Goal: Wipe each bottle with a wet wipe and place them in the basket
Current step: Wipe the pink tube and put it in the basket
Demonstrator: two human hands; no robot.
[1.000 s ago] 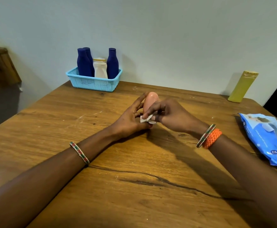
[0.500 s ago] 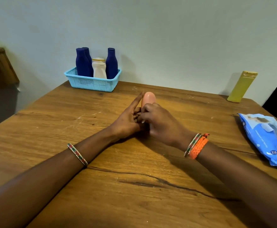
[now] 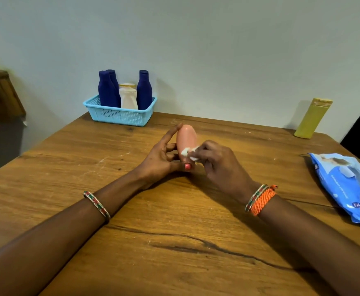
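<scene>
Wooden table [image 3: 68, 167]: the far-left-corner basket [image 3: 119, 116] already holds four bottles. Left hand [image 3: 160, 161] grips the pink bottle [image 3: 186, 138] while right hand [image 3: 215, 161] pinches the wet wipe [image 3: 188, 151] against it; the yellow bottle [image 3: 311, 118] at the far right edge looks unwiped.

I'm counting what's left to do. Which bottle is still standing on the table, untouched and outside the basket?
The yellow bottle at the table's far right corner. The blue and white ones stand in the basket, and the pink bottle is held in the hands.

Open tabletop [image 3: 57, 167] up to the basket [image 3: 119, 117]; wipes pack [image 3: 350, 186] at right edge.
</scene>
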